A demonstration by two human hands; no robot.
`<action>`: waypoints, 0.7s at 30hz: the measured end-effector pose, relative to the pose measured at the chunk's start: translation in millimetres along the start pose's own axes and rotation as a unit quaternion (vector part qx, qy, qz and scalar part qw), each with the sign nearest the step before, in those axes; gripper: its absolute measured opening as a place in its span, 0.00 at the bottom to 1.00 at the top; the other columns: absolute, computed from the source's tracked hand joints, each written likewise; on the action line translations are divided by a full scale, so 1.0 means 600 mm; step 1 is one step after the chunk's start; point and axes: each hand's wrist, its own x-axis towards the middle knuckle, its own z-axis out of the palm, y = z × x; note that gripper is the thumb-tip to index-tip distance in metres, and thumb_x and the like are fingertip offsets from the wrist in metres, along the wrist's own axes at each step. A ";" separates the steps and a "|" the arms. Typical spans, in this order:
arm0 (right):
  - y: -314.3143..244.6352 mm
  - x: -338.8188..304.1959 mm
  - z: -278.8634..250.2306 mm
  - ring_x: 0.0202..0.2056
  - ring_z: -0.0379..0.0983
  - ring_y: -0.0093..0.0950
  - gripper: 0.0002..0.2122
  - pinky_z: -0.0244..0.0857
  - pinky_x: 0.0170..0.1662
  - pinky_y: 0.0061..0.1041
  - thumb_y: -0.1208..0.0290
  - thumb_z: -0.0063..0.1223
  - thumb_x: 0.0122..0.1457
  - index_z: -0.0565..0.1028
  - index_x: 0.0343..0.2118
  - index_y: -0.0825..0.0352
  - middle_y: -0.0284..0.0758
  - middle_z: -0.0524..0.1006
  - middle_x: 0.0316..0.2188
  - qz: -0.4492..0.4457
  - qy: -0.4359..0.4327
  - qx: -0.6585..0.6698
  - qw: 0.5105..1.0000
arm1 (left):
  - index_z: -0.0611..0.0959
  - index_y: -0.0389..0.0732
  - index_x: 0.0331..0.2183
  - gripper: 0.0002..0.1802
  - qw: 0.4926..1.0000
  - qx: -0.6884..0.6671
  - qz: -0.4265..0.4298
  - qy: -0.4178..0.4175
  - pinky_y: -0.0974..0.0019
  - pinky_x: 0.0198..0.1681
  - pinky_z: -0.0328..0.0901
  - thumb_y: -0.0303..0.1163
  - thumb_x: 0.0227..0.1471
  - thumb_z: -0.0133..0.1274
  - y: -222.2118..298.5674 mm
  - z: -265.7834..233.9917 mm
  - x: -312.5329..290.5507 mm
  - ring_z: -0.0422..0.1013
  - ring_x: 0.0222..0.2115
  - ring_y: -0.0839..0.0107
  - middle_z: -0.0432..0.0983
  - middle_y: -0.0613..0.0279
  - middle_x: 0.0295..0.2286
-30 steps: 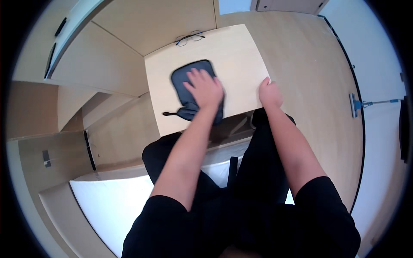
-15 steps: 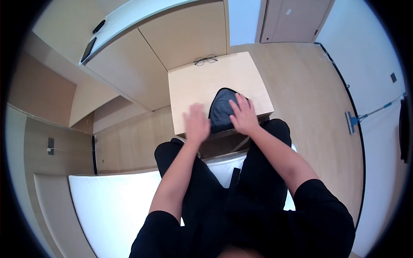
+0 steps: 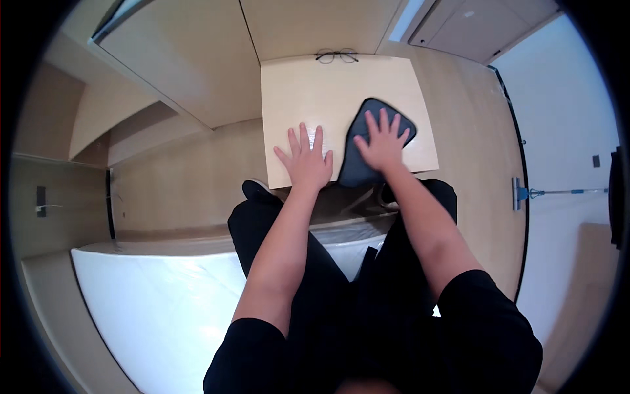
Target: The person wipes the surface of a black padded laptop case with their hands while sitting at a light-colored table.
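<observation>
A flat dark grey pouch (image 3: 357,161) with a black rim lies slantwise on the right part of a small light wood table (image 3: 341,82), its near end at the table's front edge. My right hand (image 3: 382,146) rests on it, palm down, fingers spread. Beside the pouch, my left hand (image 3: 307,161) is laid flat on the tabletop with its fingers apart, holding nothing. A small whitish patch with fine lines shows by its index finger; I cannot tell what it is. A pair of thin-rimmed glasses (image 3: 336,56) sits at the table's far edge.
Light wood cabinets (image 3: 177,59) stand directly behind the table. A white bed (image 3: 157,295) extends at the lower left. To the right, a flat-headed mop (image 3: 518,194) leans near the wall, and a door (image 3: 469,29) is at the far right.
My left hand has come to lie flat with fingers spread. The pouch, with my right hand on it, now sits further right on the table. The whole view has shifted with my head.
</observation>
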 end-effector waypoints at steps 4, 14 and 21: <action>0.116 0.131 0.015 0.76 0.38 0.56 0.38 0.35 0.68 0.75 0.36 0.43 0.66 0.53 0.76 0.44 0.38 0.48 0.78 0.091 -0.005 -0.037 0.995 | 0.61 0.55 0.72 0.41 0.999 -0.026 -0.011 -0.031 0.16 0.66 0.29 0.52 0.64 0.50 0.004 -0.018 0.024 0.37 0.74 0.43 0.43 0.50 0.74; 0.282 0.408 0.076 0.68 0.59 0.57 0.36 0.56 0.70 0.47 0.42 0.49 0.67 0.61 0.73 0.56 0.58 0.61 0.69 0.043 0.119 0.047 0.991 | 0.66 0.47 0.70 0.41 0.992 -0.090 -0.088 -0.025 0.18 0.67 0.34 0.47 0.60 0.56 -0.040 -0.048 0.076 0.35 0.73 0.36 0.42 0.35 0.72; 0.297 0.464 0.067 0.60 0.69 0.54 0.32 0.64 0.64 0.48 0.45 0.48 0.67 0.67 0.68 0.58 0.56 0.75 0.55 0.053 0.095 0.080 0.991 | 0.67 0.47 0.69 0.41 0.994 -0.081 -0.077 -0.009 0.20 0.66 0.40 0.45 0.58 0.57 -0.048 -0.050 0.073 0.40 0.73 0.36 0.45 0.33 0.71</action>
